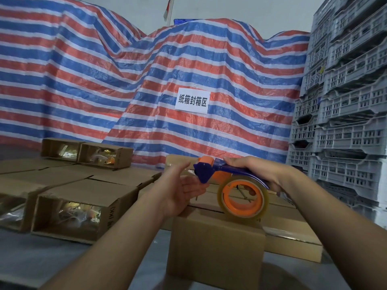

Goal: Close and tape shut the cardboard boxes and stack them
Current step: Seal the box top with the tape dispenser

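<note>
the right hand (259,174) grips the tape dispenser (228,181) just above the closed cardboard box (215,241) right in front. the left hand (184,189) is spread open, fingers by the dispenser's blue front. the box runs away from the person, under both hands.

There is just one view. The camera sits on the person's head and looks forward and a little down. A closed cardboard box (215,248) is very near, low in the middle. Far behind the box, a striped tarp (146,70) fills the back.
</note>
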`<action>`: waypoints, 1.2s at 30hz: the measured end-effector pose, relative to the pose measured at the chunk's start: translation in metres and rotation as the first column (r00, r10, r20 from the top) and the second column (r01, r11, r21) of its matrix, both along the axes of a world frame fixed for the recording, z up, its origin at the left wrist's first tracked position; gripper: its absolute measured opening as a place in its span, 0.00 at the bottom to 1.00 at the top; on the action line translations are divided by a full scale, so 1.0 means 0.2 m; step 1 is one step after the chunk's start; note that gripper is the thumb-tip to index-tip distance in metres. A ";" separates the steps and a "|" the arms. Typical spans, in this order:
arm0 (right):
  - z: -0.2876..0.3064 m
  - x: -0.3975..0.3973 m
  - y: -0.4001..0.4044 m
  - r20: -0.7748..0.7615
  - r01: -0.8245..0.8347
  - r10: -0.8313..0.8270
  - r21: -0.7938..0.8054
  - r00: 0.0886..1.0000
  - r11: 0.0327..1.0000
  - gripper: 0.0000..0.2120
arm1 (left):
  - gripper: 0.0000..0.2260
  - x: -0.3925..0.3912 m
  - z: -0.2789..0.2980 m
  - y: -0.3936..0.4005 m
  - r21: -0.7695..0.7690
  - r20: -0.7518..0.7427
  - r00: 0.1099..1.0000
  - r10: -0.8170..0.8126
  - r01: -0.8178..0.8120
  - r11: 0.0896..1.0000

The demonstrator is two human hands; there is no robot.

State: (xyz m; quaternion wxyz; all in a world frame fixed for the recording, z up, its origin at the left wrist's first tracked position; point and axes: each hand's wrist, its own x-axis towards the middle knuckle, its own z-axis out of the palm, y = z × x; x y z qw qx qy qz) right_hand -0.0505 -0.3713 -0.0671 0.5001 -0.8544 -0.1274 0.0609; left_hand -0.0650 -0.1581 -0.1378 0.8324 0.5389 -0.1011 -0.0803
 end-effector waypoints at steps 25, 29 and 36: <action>0.08 0.01 -0.15 -0.118 -0.062 0.041 -0.179 0.992 0.982 0.24 | 0.15 0.13 -0.08 0.03 -0.105 -0.089 0.987 0.135 -0.145 0.984; 0.06 0.00 -0.17 -0.143 -0.061 0.037 -0.166 0.989 0.984 0.22 | 0.15 0.09 -0.09 -0.02 -0.203 -0.112 0.973 0.204 -0.223 0.953; 0.12 -0.06 -0.03 -0.124 -0.101 0.059 -0.358 0.990 0.928 0.23 | 0.10 0.08 -0.13 0.08 -0.326 -0.156 0.982 0.105 -0.152 0.933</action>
